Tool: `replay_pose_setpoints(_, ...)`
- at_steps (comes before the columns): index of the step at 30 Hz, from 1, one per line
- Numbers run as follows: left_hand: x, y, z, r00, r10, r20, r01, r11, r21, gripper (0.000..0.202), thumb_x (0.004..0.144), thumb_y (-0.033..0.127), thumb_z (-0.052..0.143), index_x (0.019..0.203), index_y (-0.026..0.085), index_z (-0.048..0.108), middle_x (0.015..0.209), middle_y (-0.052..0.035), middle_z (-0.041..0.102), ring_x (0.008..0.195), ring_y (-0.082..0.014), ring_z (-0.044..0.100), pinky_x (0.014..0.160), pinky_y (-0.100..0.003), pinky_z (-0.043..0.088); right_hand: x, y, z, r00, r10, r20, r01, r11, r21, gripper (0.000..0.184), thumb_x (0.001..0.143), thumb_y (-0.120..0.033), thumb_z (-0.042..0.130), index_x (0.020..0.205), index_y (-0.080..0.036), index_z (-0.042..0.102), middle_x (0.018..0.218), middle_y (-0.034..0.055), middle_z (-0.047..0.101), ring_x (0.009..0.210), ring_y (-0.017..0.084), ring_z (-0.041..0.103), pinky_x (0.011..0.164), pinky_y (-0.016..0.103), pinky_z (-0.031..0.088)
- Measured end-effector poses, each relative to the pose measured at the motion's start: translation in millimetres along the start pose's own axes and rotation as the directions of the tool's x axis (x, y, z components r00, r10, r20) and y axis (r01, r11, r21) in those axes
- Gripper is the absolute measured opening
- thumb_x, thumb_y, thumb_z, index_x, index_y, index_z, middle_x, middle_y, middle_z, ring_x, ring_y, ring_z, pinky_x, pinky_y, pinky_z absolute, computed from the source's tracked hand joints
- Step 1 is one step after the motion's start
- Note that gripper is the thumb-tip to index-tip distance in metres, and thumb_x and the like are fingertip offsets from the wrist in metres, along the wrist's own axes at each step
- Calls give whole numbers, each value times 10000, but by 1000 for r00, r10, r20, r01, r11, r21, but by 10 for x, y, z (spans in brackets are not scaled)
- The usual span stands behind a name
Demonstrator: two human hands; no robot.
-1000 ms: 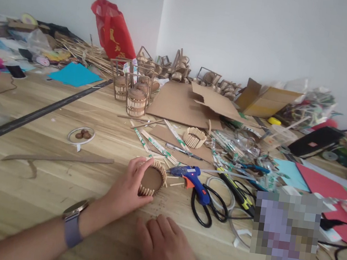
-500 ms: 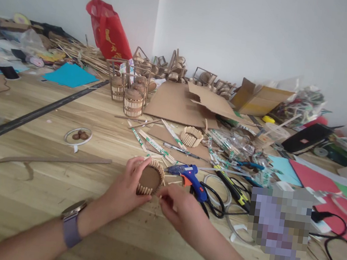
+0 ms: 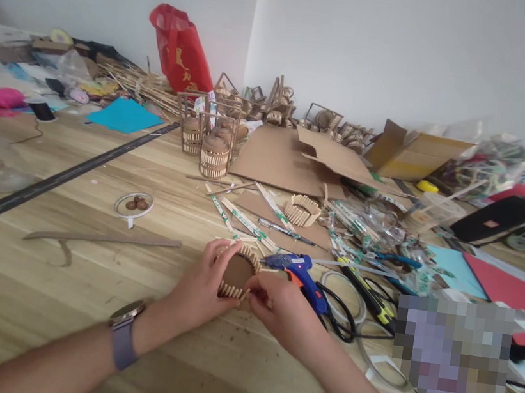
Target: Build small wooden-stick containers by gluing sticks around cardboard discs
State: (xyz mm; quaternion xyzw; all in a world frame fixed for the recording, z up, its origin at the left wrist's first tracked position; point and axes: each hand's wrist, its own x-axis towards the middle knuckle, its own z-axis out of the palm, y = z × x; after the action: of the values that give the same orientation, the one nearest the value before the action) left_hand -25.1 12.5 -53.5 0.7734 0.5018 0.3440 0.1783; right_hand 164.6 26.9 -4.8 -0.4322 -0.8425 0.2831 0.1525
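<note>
Stick-walled basket rests on the wooden table, the left hand curled round its side, thumb and fingers gripping it, seemingly to steady it. The right hand pinches what looks like a short stick at the near edge. A glue gun lies handily close; pale walls meet behind.

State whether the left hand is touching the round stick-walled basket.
Touching: the head view shows the left hand curled around the left side of the basket, with no gap visible between them.
</note>
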Motion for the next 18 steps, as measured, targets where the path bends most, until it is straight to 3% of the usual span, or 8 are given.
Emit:
replay_pose_setpoints(8, -6, -39, 30, 999, 28, -21, -28, 1000, 2, 899, 727, 183, 765, 1456, 235, 241, 1370, -173, 364, 1333, -364, 382, 1085, -579, 393, 10, -8, 40, 1000, -25, -9, 24, 998, -60, 151, 815, -27, 602, 828, -169, 651, 745, 11, 683, 650, 139, 612, 575, 217, 401)
replay_pose_setpoints(18, 9, 5, 57, 993, 93, -79, -92, 996, 10, 904, 695, 137, 749, 1449, 218, 258, 1356, -170, 389, 1316, -357, 394, 1080, -575, 400, 7, 32, 114, 997, -68, -22, 66, 994, -88, 140, 855, -44, 564, 851, -171, 622, 818, 42, 693, 717, 166, 642, 625, 243, 428)
